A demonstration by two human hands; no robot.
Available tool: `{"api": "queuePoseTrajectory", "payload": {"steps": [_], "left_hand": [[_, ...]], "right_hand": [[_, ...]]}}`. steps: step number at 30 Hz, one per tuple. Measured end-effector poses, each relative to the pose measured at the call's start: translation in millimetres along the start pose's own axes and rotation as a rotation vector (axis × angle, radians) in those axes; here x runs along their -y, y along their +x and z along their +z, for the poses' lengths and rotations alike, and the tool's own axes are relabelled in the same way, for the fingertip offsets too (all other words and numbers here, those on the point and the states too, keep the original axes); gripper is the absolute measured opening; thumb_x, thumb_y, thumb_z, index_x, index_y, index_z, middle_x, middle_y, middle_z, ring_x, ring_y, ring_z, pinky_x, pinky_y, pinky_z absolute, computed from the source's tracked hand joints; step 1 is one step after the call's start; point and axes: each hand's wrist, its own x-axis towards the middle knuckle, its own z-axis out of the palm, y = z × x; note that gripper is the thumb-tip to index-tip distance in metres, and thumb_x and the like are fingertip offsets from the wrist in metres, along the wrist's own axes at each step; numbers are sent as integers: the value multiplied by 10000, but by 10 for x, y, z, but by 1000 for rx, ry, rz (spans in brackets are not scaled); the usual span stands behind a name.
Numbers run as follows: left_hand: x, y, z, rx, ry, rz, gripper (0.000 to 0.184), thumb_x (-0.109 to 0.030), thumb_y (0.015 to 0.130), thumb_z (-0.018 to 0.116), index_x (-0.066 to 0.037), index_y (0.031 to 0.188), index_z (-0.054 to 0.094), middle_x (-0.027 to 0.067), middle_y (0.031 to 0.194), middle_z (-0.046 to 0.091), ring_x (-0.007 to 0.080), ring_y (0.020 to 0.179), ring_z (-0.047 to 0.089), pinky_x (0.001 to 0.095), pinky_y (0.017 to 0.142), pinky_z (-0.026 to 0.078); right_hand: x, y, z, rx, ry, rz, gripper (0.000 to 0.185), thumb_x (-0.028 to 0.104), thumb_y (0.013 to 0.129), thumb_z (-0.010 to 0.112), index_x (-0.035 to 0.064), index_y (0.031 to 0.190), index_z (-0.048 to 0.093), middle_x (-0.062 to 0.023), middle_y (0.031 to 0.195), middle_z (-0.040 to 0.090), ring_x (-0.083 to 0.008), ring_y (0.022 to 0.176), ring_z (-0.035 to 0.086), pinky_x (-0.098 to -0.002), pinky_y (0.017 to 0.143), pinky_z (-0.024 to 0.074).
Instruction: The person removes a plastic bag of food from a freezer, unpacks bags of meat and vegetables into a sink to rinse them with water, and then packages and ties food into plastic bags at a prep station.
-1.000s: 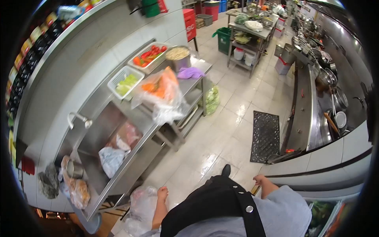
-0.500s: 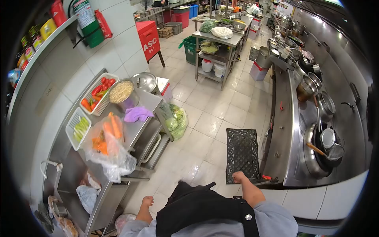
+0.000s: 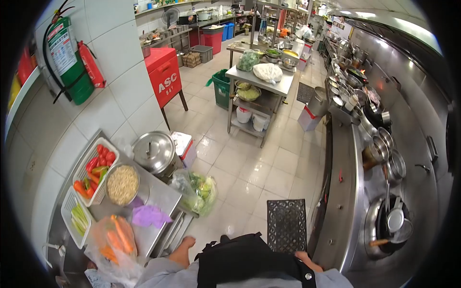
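My left hand [image 3: 187,242] hangs low beside the steel counter [image 3: 168,188], its fingers curled, with nothing visible in it. My right hand [image 3: 302,256] is low on the other side of my black apron [image 3: 249,259], over the near end of the floor mat [image 3: 286,225]; its fingers are mostly hidden. Nearest to my left hand on the counter are a purple cloth [image 3: 150,216] and a clear plastic bag of carrots [image 3: 120,237]. Behind them stand a pot of pale chopped food [image 3: 122,185], a basket of tomatoes and peppers [image 3: 96,175] and a basket of green stalks [image 3: 79,218].
A lidded pot [image 3: 153,152] and a bag of leafy greens [image 3: 201,192] stand left of the tiled aisle. Ahead are a red ASC box [image 3: 165,81], a green bin [image 3: 221,89] and a prep table [image 3: 283,86]. A cooking range [image 3: 353,211] with woks and pots lines the right.
My view has moved forward and tilted up, bringing the prep table and red box closer. My left hand now appears beside the counter's front; my right hand shows lower, partly covered.
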Motion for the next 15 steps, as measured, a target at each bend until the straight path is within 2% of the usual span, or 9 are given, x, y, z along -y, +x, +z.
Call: {"api": "queuePoseTrajectory", "payload": {"steps": [1, 2, 3, 4, 6, 8, 12, 14, 15], "left_hand": [[-220, 218, -470, -111, -263, -29, 350, -300, 828, 447, -82, 1012, 650, 169, 1073, 609, 331, 1012, 570, 429, 877, 448], [-432, 531, -898, -207, -438, -100, 351, -307, 798, 514, -75, 1026, 645, 182, 1058, 611, 318, 991, 583, 413, 856, 458], [-535, 854, -1297, -283, -526, 66, 350, -325, 776, 566, -52, 982, 643, 176, 923, 645, 299, 872, 623, 389, 767, 484], [-728, 1169, -1705, -314, -598, 58, 348, -271, 771, 577, -66, 1046, 636, 166, 1028, 630, 285, 957, 606, 372, 838, 467], [-1044, 1573, -2528, -405, -705, 209, 327, -215, 791, 552, -66, 1074, 619, 154, 1042, 629, 278, 981, 597, 362, 857, 460], [-1215, 1962, -3105, -518, -732, 284, 314, -209, 791, 554, -60, 1060, 621, 149, 1041, 628, 281, 982, 593, 363, 856, 459], [-1243, 2154, -3807, -605, -941, 267, 310, -208, 788, 555, -56, 1051, 621, 150, 1036, 628, 282, 971, 594, 368, 842, 463], [-1013, 2313, -3768, -607, -777, 143, 283, -204, 783, 550, -56, 1009, 636, 162, 1010, 631, 297, 946, 599, 381, 828, 466], [-881, 2388, -3685, -617, -791, 114, 283, -204, 783, 550, -56, 1009, 636, 162, 1010, 631, 297, 946, 599, 381, 828, 466]], "right_hand": [[219, 78, -240, 41, 199, 206, 132, 155, 740, 566, 84, 783, 668, -99, 799, 657, -262, 713, 623, -347, 658, 497], [366, 192, -419, 52, 316, 328, 136, 166, 741, 567, 84, 782, 667, -101, 802, 658, -265, 714, 623, -351, 657, 496], [496, 343, -582, 55, 397, 399, 140, 177, 742, 568, 84, 780, 666, -103, 804, 658, -269, 716, 623, -355, 656, 496], [607, 511, -730, 62, 432, 434, 145, 187, 743, 570, 85, 779, 665, -104, 807, 658, -272, 718, 623, -359, 655, 496], [795, 939, -1018, 81, 457, 464, 156, 209, 744, 573, 85, 776, 663, -107, 812, 658, -279, 721, 624, -367, 654, 495], [900, 1443, -1302, 112, 410, 442, 170, 230, 746, 575, 86, 772, 661, -110, 818, 659, -286, 724, 624, -374, 653, 494], [1035, 2655, -1939, 179, 205, 298, 202, 273, 749, 581, 87, 766, 657, -117, 829, 659, -301, 730, 624, -390, 650, 493], [1071, 3412, -2253, 202, -47, 143, 220, 295, 751, 584, 87, 763, 655, -120, 834, 660, -308, 734, 625, -398, 649, 492], [1089, 3889, -2432, 188, -318, -5, 229, 305, 752, 585, 88, 761, 654, -122, 837, 660, -311, 735, 625, -401, 648, 492]]}}
